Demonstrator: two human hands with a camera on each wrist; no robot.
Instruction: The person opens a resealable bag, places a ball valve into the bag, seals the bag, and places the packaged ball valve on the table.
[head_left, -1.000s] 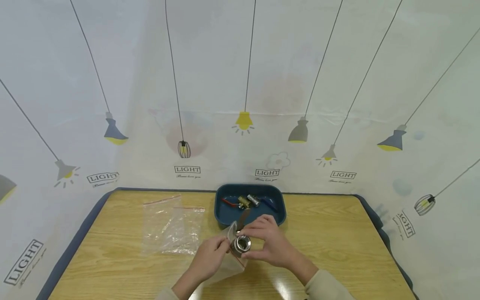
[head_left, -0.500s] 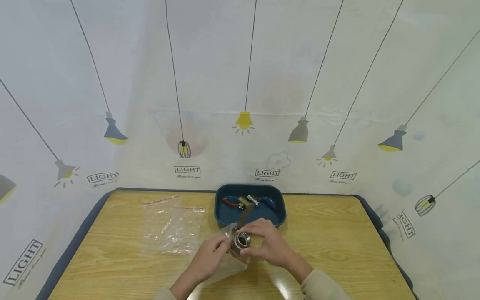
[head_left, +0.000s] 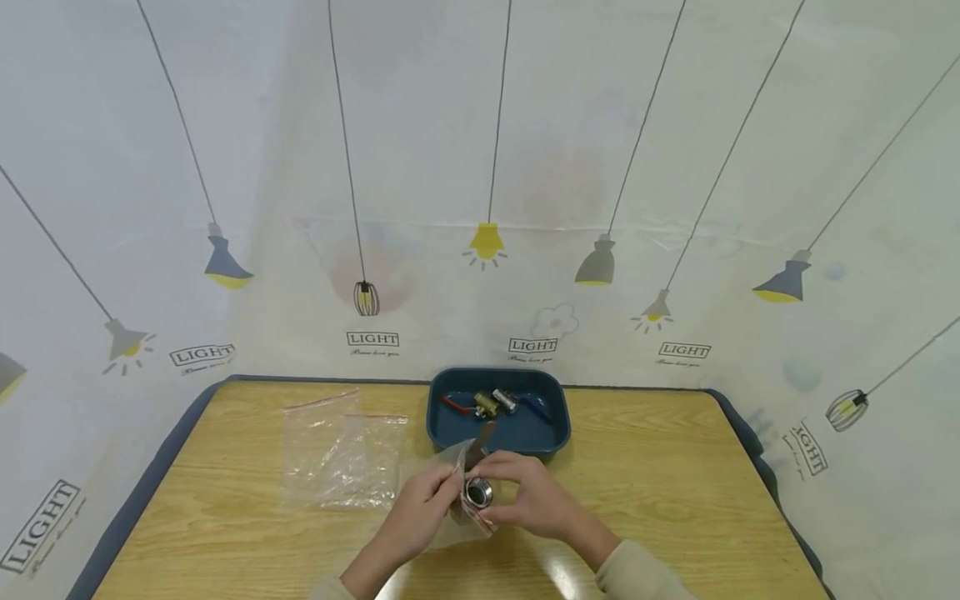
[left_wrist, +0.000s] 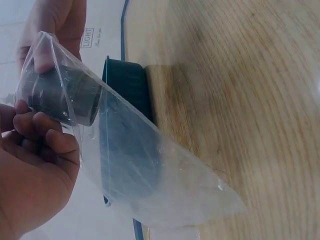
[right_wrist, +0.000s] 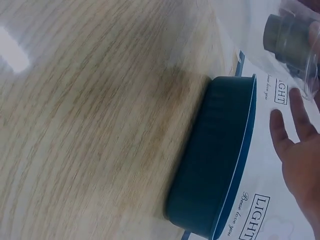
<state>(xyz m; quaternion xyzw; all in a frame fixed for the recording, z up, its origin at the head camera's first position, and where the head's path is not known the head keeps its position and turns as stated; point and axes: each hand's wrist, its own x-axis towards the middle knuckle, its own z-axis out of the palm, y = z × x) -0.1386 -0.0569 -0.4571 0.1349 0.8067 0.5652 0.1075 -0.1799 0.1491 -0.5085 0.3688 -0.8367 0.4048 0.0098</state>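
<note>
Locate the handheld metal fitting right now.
In the head view, the metal fitting is low and near centre, between the left hand and the right hand, with the blue tray just beyond; the left wrist view shows it through the clear bag.

You're at a tabletop workspot, room type unclear | before you: wood-grain table (head_left: 660, 483) | around you: pale lamp-print sheeting (head_left: 435, 125) lettered LIGHT

From the head I look forward and down across the counter (head_left: 660, 492); my wrist views sit close to the bag (left_wrist: 195, 187), rolled opposite ways, and share it, the blue tub (right_wrist: 212, 155) and printed backdrop (head_left: 427, 125).
</note>
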